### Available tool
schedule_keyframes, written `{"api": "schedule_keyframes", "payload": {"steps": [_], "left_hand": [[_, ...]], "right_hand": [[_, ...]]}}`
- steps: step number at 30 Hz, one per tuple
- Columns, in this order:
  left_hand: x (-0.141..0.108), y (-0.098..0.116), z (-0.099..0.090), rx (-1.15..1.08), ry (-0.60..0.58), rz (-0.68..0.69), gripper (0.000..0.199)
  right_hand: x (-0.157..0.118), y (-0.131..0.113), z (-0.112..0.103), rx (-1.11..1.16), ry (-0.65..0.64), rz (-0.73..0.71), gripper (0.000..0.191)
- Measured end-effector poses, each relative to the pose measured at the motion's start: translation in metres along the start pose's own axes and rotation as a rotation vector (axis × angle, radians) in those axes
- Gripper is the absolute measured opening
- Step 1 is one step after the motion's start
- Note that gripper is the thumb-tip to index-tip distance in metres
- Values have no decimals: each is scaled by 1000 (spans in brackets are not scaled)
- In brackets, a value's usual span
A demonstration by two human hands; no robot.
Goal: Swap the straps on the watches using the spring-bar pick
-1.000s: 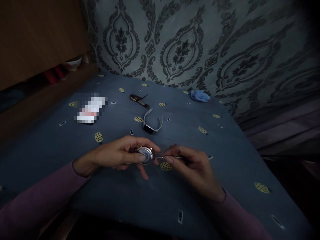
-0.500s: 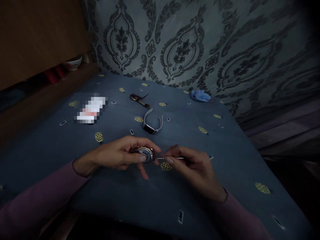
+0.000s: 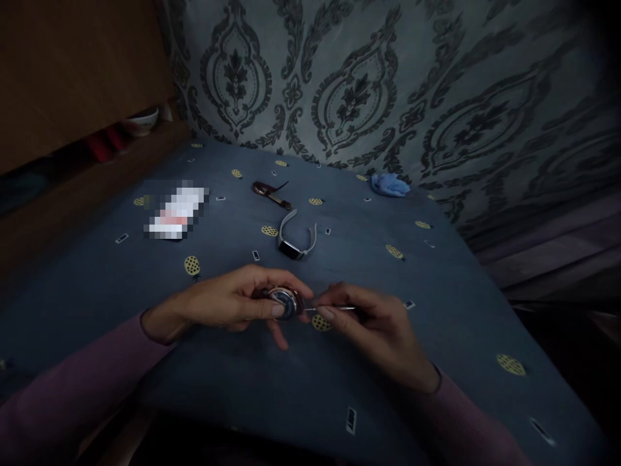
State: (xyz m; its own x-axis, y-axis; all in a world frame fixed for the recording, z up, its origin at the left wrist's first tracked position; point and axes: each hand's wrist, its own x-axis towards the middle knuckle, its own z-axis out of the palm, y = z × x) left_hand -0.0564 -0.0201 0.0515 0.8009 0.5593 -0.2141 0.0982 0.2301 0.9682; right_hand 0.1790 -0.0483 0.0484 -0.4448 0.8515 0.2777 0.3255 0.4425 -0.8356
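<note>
My left hand (image 3: 233, 301) is closed around a round wristwatch (image 3: 287, 301), thumb on its rim and index finger along the far side. The watch has a shiny metal case, and its strap is mostly hidden by my fingers. Between the thumb and fingers of my right hand (image 3: 371, 323) is a thin, silvery tool (image 3: 347, 308), perhaps a small screwdriver. Its narrow tip points left at the watch's right edge; whether they touch I cannot tell. Beyond my hands lie a smartwatch (image 3: 290, 249) with a light band and a watch with a brown strap (image 3: 264, 189).
A blue patterned cloth (image 3: 223, 369) covers the table. On the left lies a pixelated white and pink item (image 3: 177, 213). A crumpled blue cloth or glove (image 3: 389, 184) is at the far right, near the wallpapered wall (image 3: 291, 39). A bowl (image 3: 141, 122) stands on the shelf at left.
The fingertips of my right hand have shifted slightly on the thin tool. My left hand and the watch are almost still.
</note>
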Motion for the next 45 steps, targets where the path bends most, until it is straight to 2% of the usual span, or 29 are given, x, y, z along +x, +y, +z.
{"api": "schedule_keyframes", "payload": {"steps": [11,20,27,31,39,45], "left_hand": [[-1,0,1,1,14,33,31],[-1,-3,0,-1,20,79,30],[0,-3,0,-6,11,101,29],[0,-3,0,16,11,102,27],[0,-5,0,32,8,100,28],[0,-6,2,-4,9,115,25]], "right_hand": [[-2,-3,-2,-50,17,30,22],[-2,-1,-2,-46,47,-26,21],[-1,-1,-1,-2,22,7,18],[0,-1,-1,10,19,-24,15],[0,-4,-2,14,-11,14,22],[-2,-3,-3,2,-26,27,20]]}}
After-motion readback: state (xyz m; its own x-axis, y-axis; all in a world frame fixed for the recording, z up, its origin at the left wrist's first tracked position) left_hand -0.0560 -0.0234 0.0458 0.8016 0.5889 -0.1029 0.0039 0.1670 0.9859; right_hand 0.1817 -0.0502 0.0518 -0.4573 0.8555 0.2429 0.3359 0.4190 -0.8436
